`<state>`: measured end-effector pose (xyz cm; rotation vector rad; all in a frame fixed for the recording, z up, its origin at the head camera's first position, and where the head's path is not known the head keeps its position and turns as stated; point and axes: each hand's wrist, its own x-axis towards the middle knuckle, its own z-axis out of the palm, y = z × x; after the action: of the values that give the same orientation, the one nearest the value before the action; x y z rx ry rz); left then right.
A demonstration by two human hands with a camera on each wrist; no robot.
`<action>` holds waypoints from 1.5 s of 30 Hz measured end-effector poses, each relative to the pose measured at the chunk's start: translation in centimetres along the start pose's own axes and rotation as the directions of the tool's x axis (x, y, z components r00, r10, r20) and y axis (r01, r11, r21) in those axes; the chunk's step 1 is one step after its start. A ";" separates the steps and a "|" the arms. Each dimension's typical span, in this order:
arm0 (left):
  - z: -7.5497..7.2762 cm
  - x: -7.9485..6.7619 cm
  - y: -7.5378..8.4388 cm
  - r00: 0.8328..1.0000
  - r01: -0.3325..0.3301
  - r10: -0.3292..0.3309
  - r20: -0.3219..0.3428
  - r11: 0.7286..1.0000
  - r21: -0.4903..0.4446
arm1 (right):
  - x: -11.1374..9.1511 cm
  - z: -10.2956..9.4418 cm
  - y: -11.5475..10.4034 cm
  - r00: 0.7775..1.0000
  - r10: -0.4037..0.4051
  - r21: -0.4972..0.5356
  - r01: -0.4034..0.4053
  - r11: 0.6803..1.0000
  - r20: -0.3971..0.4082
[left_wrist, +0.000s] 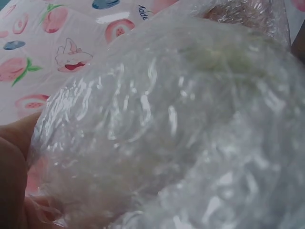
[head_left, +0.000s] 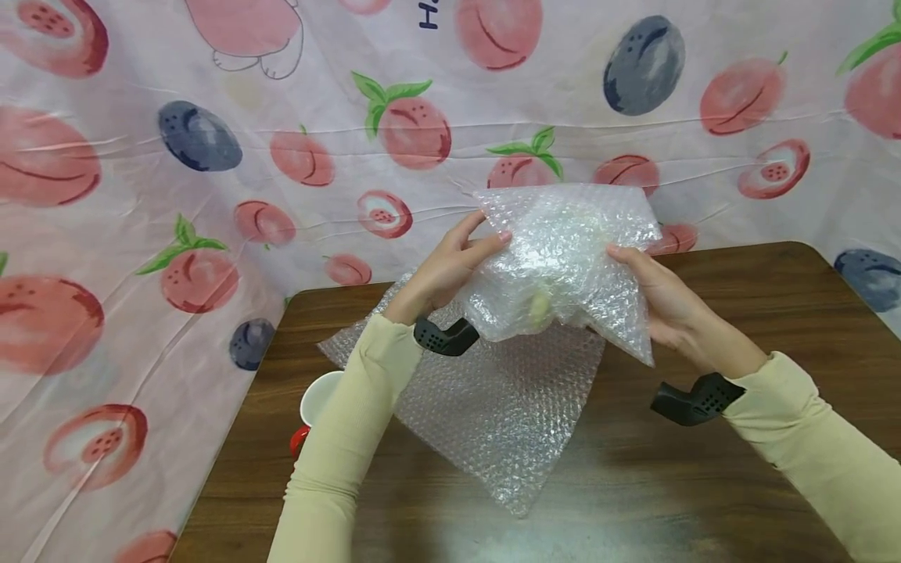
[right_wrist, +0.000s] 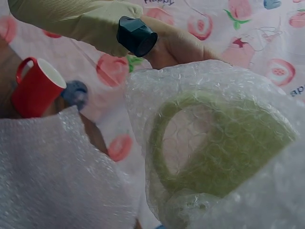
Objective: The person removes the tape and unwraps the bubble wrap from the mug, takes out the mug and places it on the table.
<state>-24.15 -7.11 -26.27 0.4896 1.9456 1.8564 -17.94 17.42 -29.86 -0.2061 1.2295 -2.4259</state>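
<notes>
Both hands hold up a green mug (right_wrist: 228, 148) wrapped in bubble wrap (head_left: 570, 242), raised above the back of the table. Its looped handle shows through the plastic in the right wrist view. My left hand (head_left: 450, 266) grips the bundle's left side, thumb on the near face. On the right side, my right hand (head_left: 669, 301) pinches the wrap with its thumb in front; its other fingers are mostly hidden behind. Loose corners of wrap stick out at the top and lower right. Bubble wrap fills most of the left wrist view.
A flat bubble wrap sheet (head_left: 493, 414) lies on the brown wooden table (head_left: 633, 485) below the hands. A red mug (right_wrist: 38, 93) with a white inside stands at the table's left, partly hidden by the left sleeve in the head view. Fruit-printed cloth (head_left: 310, 94) hangs behind.
</notes>
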 end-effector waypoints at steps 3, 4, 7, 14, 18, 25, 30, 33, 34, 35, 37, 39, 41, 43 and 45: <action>-0.6 -0.8 -0.7 1.000 0.020 -0.020 -0.015 1.000 0.017 | 0.3 0.3 1.0 1.000 0.018 -0.016 -0.018 1.000 -0.016; -0.8 -1.1 -1.0 0.999 0.032 -0.031 -0.028 0.999 0.029 | 0.3 0.3 1.2 1.000 0.024 -0.016 -0.024 1.000 -0.018; -1.2 -1.7 -1.6 0.996 0.067 -0.063 -0.063 0.996 0.062 | 0.6 0.5 2.0 0.999 0.040 -0.019 -0.040 0.999 -0.016; -2.4 -3.4 -3.3 0.991 0.091 -0.079 -0.107 0.991 0.102 | 1.4 0.8 4.2 0.998 0.069 -0.076 -0.070 0.995 -0.013; -2.9 -4.7 -4.8 0.980 0.143 -0.122 -0.155 0.981 0.134 | 1.8 0.8 5.8 0.995 0.103 -0.090 -0.103 0.991 -0.010; -2.9 -6.2 -7.9 0.965 0.188 -0.172 -0.196 0.980 0.065 | 2.3 -0.1 8.7 0.984 0.177 -0.107 -0.178 0.978 -0.014; -2.9 -6.5 -10.1 0.956 0.193 -0.178 -0.232 0.980 0.045 | 2.5 -0.9 10.1 0.979 0.204 -0.115 -0.206 0.972 -0.029; -2.8 -6.6 -10.9 0.952 0.201 -0.187 -0.242 0.979 0.036 | 2.5 -1.3 10.6 0.975 0.216 -0.133 -0.220 0.966 -0.044; -2.8 -6.6 -11.2 0.950 0.207 -0.192 -0.246 0.977 0.040 | 2.6 -1.4 10.8 0.974 0.220 -0.148 -0.225 0.963 -0.052; -2.7 -6.6 -11.4 0.948 0.215 -0.198 -0.251 0.976 0.041 | 2.6 -1.6 11.0 0.973 0.224 -0.161 -0.231 0.959 -0.061; -2.6 -6.6 -11.9 0.947 0.218 -0.207 -0.246 0.976 0.016 | 2.6 -1.8 11.2 0.969 0.234 -0.193 -0.245 0.950 -0.079; -2.6 -6.6 -12.4 0.944 0.228 -0.219 -0.247 0.974 0.008 | 2.7 -2.1 11.4 0.964 0.247 -0.212 -0.262 0.941 -0.095; -2.6 -6.6 -12.7 0.944 0.231 -0.228 -0.239 0.973 -0.017 | 2.8 -2.3 11.5 0.961 0.257 -0.218 -0.273 0.937 -0.099; -2.6 -6.6 -12.9 0.944 0.230 -0.229 -0.236 0.973 -0.026 | 2.9 -2.4 11.5 0.960 0.261 -0.220 -0.278 0.935 -0.101; -2.6 -6.5 -13.1 0.944 0.230 -0.231 -0.235 0.973 -0.035 | 2.9 -2.5 11.5 0.961 0.255 -0.237 -0.273 0.932 -0.105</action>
<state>-19.60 -13.42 -38.90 0.0312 2.0454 1.8374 -18.04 12.02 -40.70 -0.0205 1.4917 -2.0626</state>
